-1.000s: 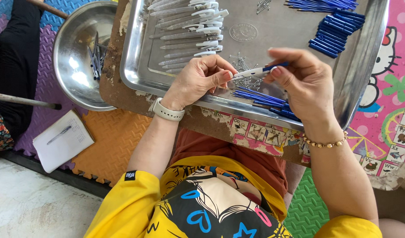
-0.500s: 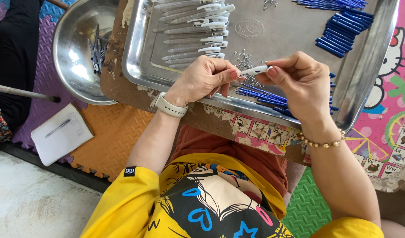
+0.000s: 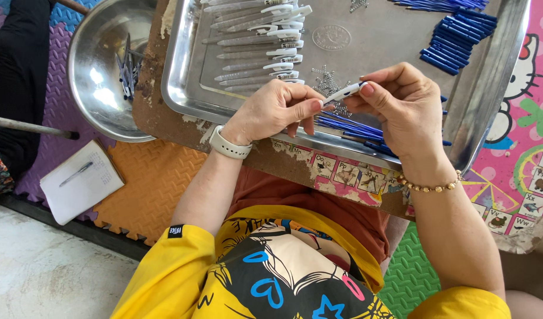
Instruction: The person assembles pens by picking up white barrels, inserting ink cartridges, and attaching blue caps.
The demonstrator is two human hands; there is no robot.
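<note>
- Head view, both hands: the left hand (image 3: 277, 112) and the right hand (image 3: 404, 106) are pinching one white pen (image 3: 344, 93) between their fingertips, just above the near rim of the steel tray (image 3: 496, 88).
- Risk, pen: the grip is looking narrow and fingertip-only; a slip could be dropping the pen onto the springs (image 3: 330, 85) lying right beneath.
- Risk, springs: these small loose parts could be scattering if a knuckle is brushing them.
- Blue refills (image 3: 348, 127): lying under the right hand, near the tray edge, liable to be rolling off.
- White pen bodies (image 3: 259, 41): stacked in a row, well apart.
- Steel bowl (image 3: 100, 77): standing beside the tray, holding a few pens.
- Notebook (image 3: 81, 180): lying on the mat.
</note>
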